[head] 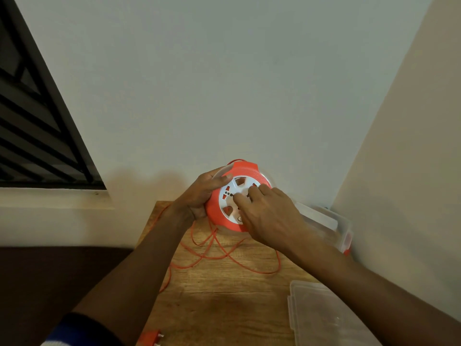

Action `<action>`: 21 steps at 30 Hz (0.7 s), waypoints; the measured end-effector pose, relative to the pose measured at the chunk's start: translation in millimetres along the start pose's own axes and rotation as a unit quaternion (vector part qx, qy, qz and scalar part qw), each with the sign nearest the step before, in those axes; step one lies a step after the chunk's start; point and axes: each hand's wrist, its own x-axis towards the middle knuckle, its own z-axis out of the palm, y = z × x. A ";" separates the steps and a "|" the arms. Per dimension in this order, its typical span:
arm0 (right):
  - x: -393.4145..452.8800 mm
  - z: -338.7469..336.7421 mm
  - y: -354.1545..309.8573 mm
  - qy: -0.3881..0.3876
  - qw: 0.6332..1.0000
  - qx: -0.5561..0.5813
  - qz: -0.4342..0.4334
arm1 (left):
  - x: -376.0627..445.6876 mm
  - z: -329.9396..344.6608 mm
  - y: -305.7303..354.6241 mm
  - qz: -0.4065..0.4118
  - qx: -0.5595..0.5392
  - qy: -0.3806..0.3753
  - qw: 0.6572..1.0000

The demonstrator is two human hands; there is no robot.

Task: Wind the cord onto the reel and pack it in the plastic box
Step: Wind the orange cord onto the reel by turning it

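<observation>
An orange reel with a white socket face is held up on edge above the far part of a wooden table. My left hand grips its left rim. My right hand lies on the white face with fingertips pressed at its middle. Loose orange cord lies in loops on the table below the reel and trails off the left edge. Its orange plug rests at the near edge. A clear plastic box stands at the far right corner.
A clear plastic lid lies flat at the near right of the table. Walls close in behind and to the right. A barred window is at the left, with a dark surface below it beside the table.
</observation>
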 end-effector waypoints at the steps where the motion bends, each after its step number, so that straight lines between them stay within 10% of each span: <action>1: -0.2 0.1 2.0 -0.002 1.000 0.001 -0.026 | 0.9 -0.7 -1.2 -0.002 0.005 0.002 1.000; 15: 13.5 -11.9 9.1 -0.069 0.990 -0.067 -0.107 | 2.8 -3.2 -4.8 -0.013 0.013 0.003 1.000; 21: 15.9 -5.5 1.6 -0.055 0.998 -0.020 0.037 | 2.4 0.1 -5.6 0.000 -0.014 0.005 1.000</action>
